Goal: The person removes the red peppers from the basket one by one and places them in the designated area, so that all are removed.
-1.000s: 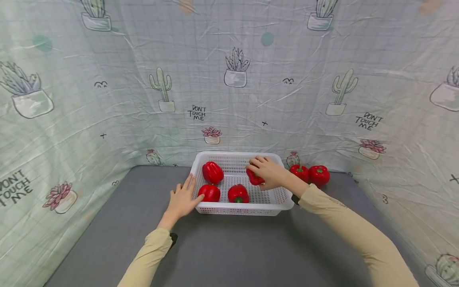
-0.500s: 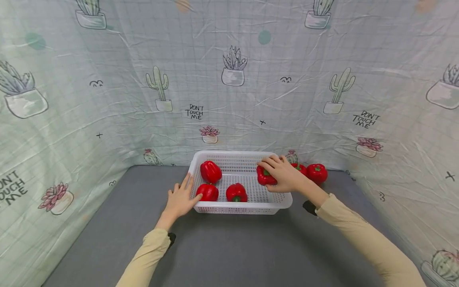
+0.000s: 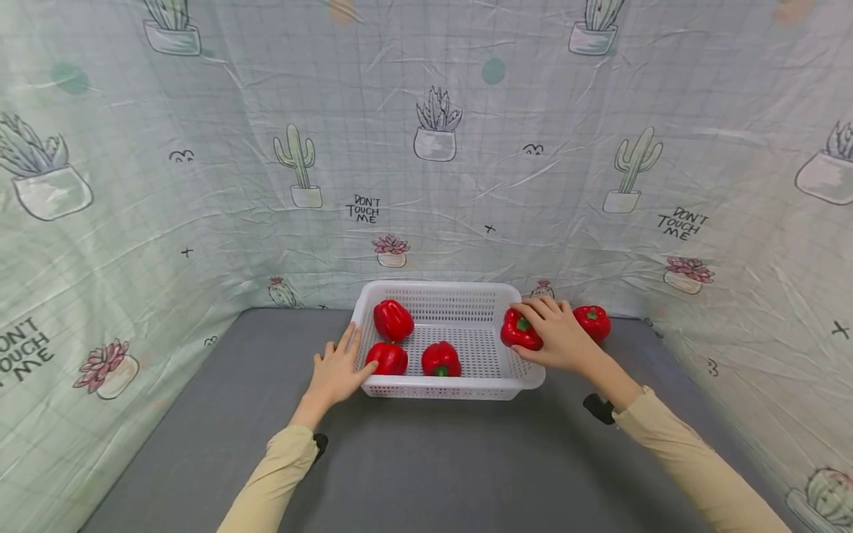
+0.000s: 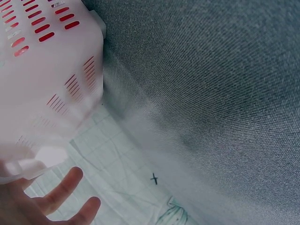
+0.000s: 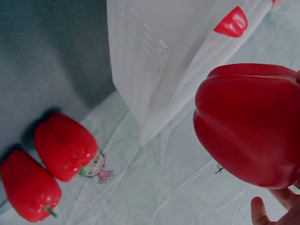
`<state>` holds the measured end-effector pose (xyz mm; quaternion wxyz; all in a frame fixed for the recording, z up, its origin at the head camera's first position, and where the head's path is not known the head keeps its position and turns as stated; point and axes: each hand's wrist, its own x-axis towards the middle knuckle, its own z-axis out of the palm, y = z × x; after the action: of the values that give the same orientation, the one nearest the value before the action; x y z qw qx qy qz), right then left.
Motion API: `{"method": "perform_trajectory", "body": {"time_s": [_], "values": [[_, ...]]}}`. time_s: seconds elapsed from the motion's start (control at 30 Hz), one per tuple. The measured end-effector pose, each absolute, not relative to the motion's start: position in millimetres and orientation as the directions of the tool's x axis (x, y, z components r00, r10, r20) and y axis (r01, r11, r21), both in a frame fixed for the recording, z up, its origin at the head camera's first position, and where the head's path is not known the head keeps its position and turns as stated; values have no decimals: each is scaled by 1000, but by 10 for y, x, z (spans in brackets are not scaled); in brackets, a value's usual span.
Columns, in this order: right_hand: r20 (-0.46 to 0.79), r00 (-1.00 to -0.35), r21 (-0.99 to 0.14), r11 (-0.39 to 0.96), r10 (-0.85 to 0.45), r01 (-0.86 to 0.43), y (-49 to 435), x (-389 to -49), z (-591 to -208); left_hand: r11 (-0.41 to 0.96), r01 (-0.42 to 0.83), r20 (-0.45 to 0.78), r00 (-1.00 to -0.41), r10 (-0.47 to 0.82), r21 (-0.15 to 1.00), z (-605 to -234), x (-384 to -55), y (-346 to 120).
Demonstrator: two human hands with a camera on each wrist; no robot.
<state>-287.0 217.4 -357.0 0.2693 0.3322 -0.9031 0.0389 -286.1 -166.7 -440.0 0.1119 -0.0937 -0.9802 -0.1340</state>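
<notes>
A pale patterned sheet (image 3: 489, 189) hangs behind a grey counter (image 3: 426, 459), seen from the head camera. At the centre of the counter sits a white slotted basket (image 3: 453, 382), its long axis running nine to three o'clock. Three red peppers lie in it: the ten o'clock pepper (image 3: 394, 320), its length slanting from eleven to five; the eight o'clock pepper (image 3: 386, 359), whose stem I cannot make out; and the six o'clock pepper (image 3: 441, 357), its green stem towards six.

The left hand (image 3: 336, 374) rests on the basket's nine o'clock rim, fingers spread and gripping nothing. The right hand (image 3: 560, 333) grasps a fourth pepper, the held pepper (image 3: 518, 330), over the basket's three o'clock end. Its stem end faces up, partly under the fingers; the right wrist view cuts off its three o'clock side.

Outside the basket, towards three o'clock, the outer pepper (image 3: 593, 323) stands stem up on the counter. The inner pepper (image 5: 65, 147), hidden by the right hand from the head camera, shows just beside it in the right wrist view.
</notes>
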Motion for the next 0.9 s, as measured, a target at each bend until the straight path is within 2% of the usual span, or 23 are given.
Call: {"method": "perform_trajectory", "body": {"time_s": [0.57,0.9], "values": [[526,-681,-9,797,-509,-604,2525,-2767,-3608,941,220,247,-956,157,257,-4402,-2872,-1662],[521,-702,-30,811,-486,-584,2738,-2864,-3752,941,220,242,-957,158,257,-4402,-2867,-1665]]}}
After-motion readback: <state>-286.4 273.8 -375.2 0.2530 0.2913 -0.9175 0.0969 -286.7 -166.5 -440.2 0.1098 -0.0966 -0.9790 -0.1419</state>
